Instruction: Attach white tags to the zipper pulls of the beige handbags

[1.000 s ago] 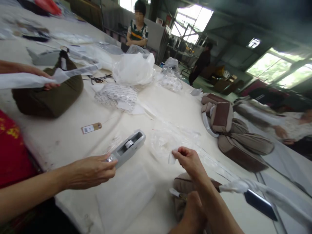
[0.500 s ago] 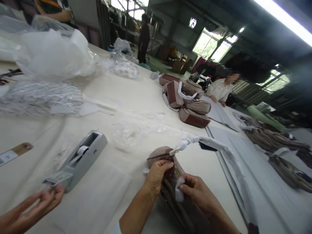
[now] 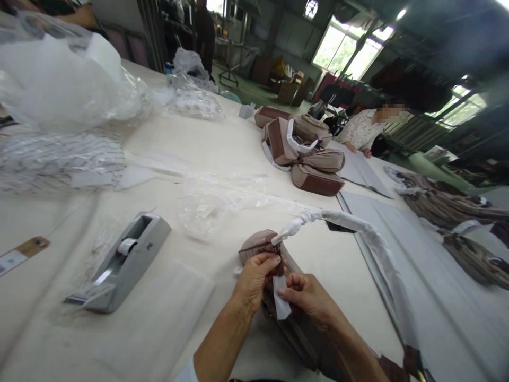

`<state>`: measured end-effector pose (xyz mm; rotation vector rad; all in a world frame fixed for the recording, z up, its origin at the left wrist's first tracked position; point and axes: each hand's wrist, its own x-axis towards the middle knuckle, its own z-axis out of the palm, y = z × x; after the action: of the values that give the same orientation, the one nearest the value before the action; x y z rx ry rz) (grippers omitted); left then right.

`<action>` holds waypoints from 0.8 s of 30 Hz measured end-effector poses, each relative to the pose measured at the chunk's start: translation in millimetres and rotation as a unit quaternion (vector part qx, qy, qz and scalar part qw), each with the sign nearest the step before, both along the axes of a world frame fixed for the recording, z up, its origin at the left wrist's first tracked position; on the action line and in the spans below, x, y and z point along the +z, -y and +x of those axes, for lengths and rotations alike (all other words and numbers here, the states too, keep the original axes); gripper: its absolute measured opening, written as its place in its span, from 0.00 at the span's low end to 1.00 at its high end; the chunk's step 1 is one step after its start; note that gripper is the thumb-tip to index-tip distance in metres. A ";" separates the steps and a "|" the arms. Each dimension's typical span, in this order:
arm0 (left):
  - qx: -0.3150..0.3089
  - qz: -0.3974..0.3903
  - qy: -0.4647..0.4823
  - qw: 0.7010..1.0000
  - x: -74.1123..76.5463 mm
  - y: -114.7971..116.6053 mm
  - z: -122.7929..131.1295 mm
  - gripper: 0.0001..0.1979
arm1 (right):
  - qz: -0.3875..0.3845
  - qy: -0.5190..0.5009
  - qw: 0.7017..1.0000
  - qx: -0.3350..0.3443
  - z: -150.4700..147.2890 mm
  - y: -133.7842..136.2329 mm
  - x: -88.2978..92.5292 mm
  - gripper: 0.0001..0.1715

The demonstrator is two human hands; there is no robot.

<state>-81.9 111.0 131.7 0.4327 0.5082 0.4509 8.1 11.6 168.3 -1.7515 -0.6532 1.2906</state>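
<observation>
Pinching: left hand (image 3: 254, 278) on handbag (image 3: 256, 244) end, right hand (image 3: 308, 294) on white slip (image 3: 281, 303); tape dispenser (image 3: 127, 260) well left.

Bare left hand (image 3: 252, 281), bare right hand (image 3: 309, 297), pale left sleeve edge (image 3: 185, 374)

Grey tape dispenser (image 3: 121, 262), stacked brown bags (image 3: 306, 159) beyond.

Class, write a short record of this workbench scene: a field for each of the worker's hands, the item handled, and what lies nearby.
Left hand: pinches the top end of the taupe bag
Right hand: holds a white paper slip over the bag
Bag handle: wrapped in white paper, arching upward
Nearby: grey tape dispenser to the left; clear plastic bag beyond; stacked bags farther off
</observation>
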 end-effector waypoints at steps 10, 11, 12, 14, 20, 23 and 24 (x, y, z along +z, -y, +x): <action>0.010 0.011 -0.017 1.000 -2.1 2.5 -0.6 0.10 | -0.013 0.000 1.000 -0.007 2.0 4.3 5.9 0.23; 0.012 0.010 -0.016 1.000 -1.8 2.4 -0.6 0.11 | -0.018 0.003 1.000 -0.005 1.7 5.0 6.1 0.23; 0.013 0.009 -0.017 1.000 -1.3 2.4 -0.6 0.11 | -0.021 0.006 1.000 -0.004 1.2 5.5 6.2 0.23; 0.012 0.009 -0.019 1.000 -0.4 2.3 -1.1 0.11 | -0.022 0.008 1.000 -0.004 0.3 5.5 5.7 0.23; 0.011 0.014 -0.016 1.000 -1.4 4.1 -2.3 0.11 | 0.003 0.004 1.000 0.001 -1.3 1.7 5.5 0.21; 0.015 0.016 -0.010 1.000 -2.2 5.0 -1.8 0.09 | 0.002 -0.001 1.000 0.013 -0.9 1.3 6.5 0.20; 0.016 0.016 -0.007 1.000 -2.2 5.1 -1.6 0.09 | -0.001 -0.004 1.000 0.021 -0.6 1.7 6.3 0.20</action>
<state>-83.5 105.9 129.6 0.4589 0.5231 0.4883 7.5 9.9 174.6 -1.7410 -0.6870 1.3260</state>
